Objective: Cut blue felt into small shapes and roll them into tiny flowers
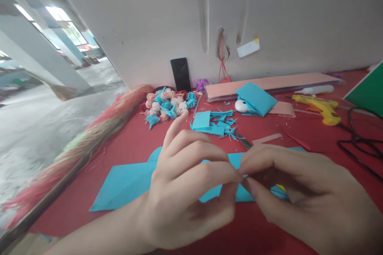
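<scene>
My left hand [191,179] and my right hand [305,195] meet fingertip to fingertip over the red table. Each pinches with thumb and forefinger at the same spot. Whatever lies between the tips is mostly hidden; only a tiny pale-blue speck shows there. The other fingers of my left hand are raised and loosely bent. Under both hands lies a long blue paper sheet [125,185], partly covered by them. Something yellow and dark [280,188] peeks out below my right fingers, too hidden to name.
Behind my hands are cut blue paper pieces [202,120] and a pile of paper roses [166,105]. A black phone [180,74] leans on the board. Rightward lie a yellow glue gun [321,107] and its black cable [356,139]. Red-and-green fringe [86,139] runs along the left edge.
</scene>
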The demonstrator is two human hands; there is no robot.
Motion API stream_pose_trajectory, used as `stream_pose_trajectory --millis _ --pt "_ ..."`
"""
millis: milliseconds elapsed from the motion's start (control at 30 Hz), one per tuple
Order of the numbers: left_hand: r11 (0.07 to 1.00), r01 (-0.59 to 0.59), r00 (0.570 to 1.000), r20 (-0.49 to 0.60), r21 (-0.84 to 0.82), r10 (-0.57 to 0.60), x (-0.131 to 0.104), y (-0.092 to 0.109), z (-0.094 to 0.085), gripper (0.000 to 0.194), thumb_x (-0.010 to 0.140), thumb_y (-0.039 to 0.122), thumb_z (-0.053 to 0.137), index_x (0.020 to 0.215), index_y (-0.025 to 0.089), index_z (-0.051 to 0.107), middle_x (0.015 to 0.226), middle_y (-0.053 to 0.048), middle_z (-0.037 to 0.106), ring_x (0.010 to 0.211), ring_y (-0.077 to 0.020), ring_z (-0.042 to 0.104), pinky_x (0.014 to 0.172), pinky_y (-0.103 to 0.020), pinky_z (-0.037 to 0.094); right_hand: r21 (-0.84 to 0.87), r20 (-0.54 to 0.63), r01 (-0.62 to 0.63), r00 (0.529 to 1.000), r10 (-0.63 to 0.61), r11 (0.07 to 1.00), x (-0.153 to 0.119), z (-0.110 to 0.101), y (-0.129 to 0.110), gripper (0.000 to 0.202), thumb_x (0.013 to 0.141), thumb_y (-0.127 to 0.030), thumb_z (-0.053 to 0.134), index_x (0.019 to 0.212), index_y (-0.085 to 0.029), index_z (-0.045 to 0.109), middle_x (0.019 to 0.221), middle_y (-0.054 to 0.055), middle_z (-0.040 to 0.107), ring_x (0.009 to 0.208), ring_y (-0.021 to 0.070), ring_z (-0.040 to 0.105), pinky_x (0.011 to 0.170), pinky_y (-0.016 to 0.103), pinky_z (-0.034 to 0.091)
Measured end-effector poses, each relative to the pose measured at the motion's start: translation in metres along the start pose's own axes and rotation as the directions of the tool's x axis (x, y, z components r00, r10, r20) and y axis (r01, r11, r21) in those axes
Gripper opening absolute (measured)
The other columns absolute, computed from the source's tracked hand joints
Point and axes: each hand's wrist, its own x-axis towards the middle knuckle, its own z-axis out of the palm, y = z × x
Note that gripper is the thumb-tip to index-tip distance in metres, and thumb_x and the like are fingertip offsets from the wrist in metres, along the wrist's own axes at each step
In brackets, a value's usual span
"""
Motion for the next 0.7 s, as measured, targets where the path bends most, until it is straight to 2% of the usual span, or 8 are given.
stream_pose_trajectory --millis 167,367,500,700 --pt "0.998 -0.014 1.0 0.006 0.064 0.013 -0.0022 0.0005 -0.0003 0.013 0.067 0.011 0.059 0.073 0.022 0.057 0.061 0.003 0.065 0.06 -0.0168 0.06 0.097 -0.058 0.038 -0.075 -0.026 0.056 0.998 -0.059 0.996 -0.0003 0.0019 -0.0003 0.017 0.071 -0.006 0.05 0.069 -0.022 0.055 0.06 -0.006 0.062 0.051 0.0061 0.059 0.047 0.012 0.048" --pt "0.981 -0.034 0.999 -0.011 0.193 0.037 -0.0019 0.002 -0.0001 0.01 0.068 0.012 0.059 0.07 0.022 0.058 0.06 0.005 0.066 0.061 -0.0156 0.06 0.093 -0.054 0.042 -0.212 -0.091 0.162 0.979 -0.184 0.964 -0.0058 0.003 0.0031 0.014 0.071 -0.008 0.051 0.072 -0.021 0.056 0.061 -0.005 0.065 0.049 0.0059 0.056 0.046 0.015 0.044" --pt "0.974 -0.031 0.999 -0.017 0.223 0.036 0.0012 0.0046 -0.0014 0.01 0.067 0.011 0.059 0.067 0.021 0.058 0.058 0.007 0.067 0.059 -0.0146 0.061 0.093 -0.055 0.044 -0.242 -0.149 0.191 0.961 -0.231 0.951 -0.0074 0.006 0.0045 0.014 0.073 -0.008 0.049 0.072 -0.022 0.054 0.061 -0.006 0.065 0.049 0.0054 0.056 0.044 0.016 0.041" --pt "0.975 -0.046 0.999 0.022 0.219 0.042 0.0038 0.0056 -0.0054 0.013 0.063 0.009 0.06 0.066 0.021 0.058 0.056 0.006 0.068 0.056 -0.015 0.062 0.095 -0.055 0.044 -0.301 -0.142 0.242 0.945 -0.295 0.922 -0.0076 0.0064 0.0049 0.015 0.074 -0.007 0.05 0.077 -0.022 0.053 0.062 -0.006 0.065 0.05 0.0052 0.057 0.047 0.016 0.042"
